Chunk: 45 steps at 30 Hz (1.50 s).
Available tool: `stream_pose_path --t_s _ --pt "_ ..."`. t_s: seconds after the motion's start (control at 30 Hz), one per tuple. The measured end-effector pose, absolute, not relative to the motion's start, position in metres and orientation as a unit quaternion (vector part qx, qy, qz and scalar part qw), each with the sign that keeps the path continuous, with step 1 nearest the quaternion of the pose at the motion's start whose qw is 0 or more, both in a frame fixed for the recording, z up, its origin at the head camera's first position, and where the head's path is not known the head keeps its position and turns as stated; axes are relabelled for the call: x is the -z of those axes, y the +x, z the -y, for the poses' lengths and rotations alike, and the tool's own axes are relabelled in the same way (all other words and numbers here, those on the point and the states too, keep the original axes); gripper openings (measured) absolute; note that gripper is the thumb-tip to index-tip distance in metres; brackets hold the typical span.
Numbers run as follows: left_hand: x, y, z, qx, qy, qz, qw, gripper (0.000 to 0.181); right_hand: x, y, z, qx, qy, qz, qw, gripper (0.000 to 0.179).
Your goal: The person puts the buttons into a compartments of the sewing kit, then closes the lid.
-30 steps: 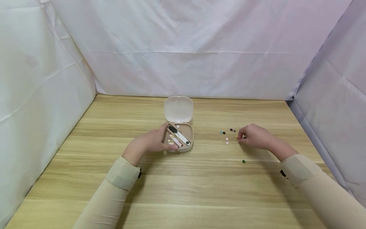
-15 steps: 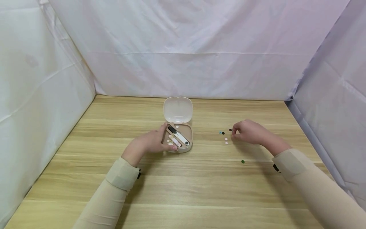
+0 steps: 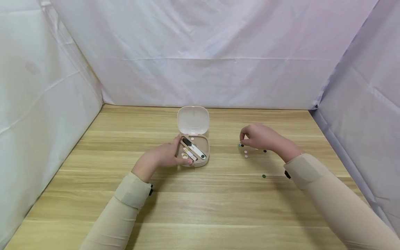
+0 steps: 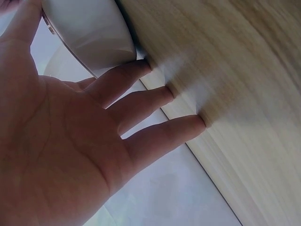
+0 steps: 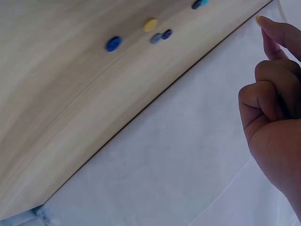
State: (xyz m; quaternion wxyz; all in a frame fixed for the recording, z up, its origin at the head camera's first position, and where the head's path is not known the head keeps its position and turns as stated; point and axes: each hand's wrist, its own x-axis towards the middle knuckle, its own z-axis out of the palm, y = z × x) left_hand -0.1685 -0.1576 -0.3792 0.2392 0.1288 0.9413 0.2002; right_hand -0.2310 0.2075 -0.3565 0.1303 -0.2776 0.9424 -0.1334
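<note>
In the head view, my left hand (image 3: pixel 162 155) holds a small cream hinged case (image 3: pixel 205 161) between thumb and index finger at its left side. The other fingers extend past its outer wall (image 4: pixel 94 28) in the left wrist view. The case's lid (image 3: pixel 193 121) stands up. Inside lie a white tool with a black end (image 3: pixel 194 148), a pale printed strip (image 3: pixel 190 154), a ring-shaped piece (image 3: pixel 184 156) and a white button (image 3: pixel 192 138). My right hand (image 3: pixel 262 138) pinches a small yellowish button (image 5: pixel 258 19) at its fingertips, above the teal button (image 3: pixel 239 144) and black button (image 3: pixel 242 146).
Two whitish buttons (image 3: pixel 246 154) lie left of the right hand's shadow. A yellow button (image 5: pixel 150 25), a blue button (image 5: pixel 113 44), a greyish button (image 5: pixel 156 38) and a green button (image 3: pixel 264 176) are scattered on the wooden table (image 3: pixel 200 208). White cloth (image 3: pixel 200 52) closes off the back and sides.
My right hand has moved left and slightly away from me over the buttons, uncovering the yellow and dark blue ones. The left hand and case have kept their place.
</note>
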Motion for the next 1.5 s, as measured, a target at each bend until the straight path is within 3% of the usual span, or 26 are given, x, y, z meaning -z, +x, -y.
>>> stream_pose_path --t_s 0.53,1.0,1.5 --pt "0.379 -0.169 0.155 -0.198 0.130 -0.942 0.237 0.126 0.343 -0.241 -0.167 0.122 -0.308 -0.938 0.103 0.010" --pt "0.381 -0.171 0.157 -0.199 0.129 -0.941 0.242 0.126 0.353 -0.244 -0.133 0.136 -0.306 -0.934 0.124 0.010" --pt "0.383 -0.171 0.159 -0.203 0.131 -0.941 0.238 0.126 0.360 -0.246 -0.099 0.146 -0.334 -0.925 0.104 0.008"
